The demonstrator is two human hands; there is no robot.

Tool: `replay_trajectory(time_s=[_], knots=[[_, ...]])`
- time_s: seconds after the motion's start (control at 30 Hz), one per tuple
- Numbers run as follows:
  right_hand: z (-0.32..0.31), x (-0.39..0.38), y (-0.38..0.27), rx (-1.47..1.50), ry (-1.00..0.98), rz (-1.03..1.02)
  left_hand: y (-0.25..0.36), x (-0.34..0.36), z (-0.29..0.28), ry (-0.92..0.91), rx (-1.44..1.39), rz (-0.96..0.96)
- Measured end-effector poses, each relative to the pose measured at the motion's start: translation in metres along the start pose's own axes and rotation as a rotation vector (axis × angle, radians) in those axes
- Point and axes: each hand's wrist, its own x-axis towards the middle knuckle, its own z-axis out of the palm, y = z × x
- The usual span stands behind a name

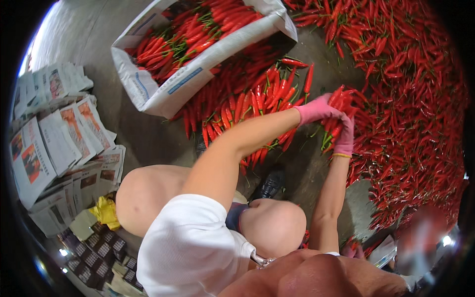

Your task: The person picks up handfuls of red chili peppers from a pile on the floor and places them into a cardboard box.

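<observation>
Both my hands wear pink gloves and meet around one bunch of red chili peppers (342, 99), at the edge of a wide pile. My left hand (316, 110) reaches across from the left and grips the bunch, its fingertips partly hidden by the peppers. From below, my right hand (345, 136) closes on the same bunch, with several green stems pointing down between the hands. Left of them, more chili peppers (257, 101) lie in rows on the dark floor, stems mostly toward me. The big loose pile of chilies (410, 114) spreads over the right side.
A white carton (198, 64), partly filled with chilies, stands beyond the rows. Stacked newspapers (44, 153) lie at the left, near a crumpled yellow bag (105, 213). My bare knees and a black shoe (271, 185) are close below. A blurred person (420, 237) is at the lower right.
</observation>
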Motion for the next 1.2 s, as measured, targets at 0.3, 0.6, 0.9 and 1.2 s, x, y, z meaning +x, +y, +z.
replay_trajectory(time_s=[0.3, 0.6, 0.9, 1.2], knots=[[0.279, 0.088, -0.159, -0.524, -0.289, -0.102, 0.233, -0.09, -0.041, 0.147, 0.416, 0.52], [0.542, 0.222, 0.007, -1.568, -1.371, 0.444, 0.236, -0.21, -0.142, 0.56, -0.999, 0.516], [0.56, 0.21, 0.177, -1.546, -1.776, 0.508, 0.201, -0.283, -0.213, 0.549, -1.651, 0.622], [0.557, 0.195, 0.113, -1.658, -1.562, 0.109, 0.219, -0.357, -0.192, -2.078, -3.868, 0.041]])
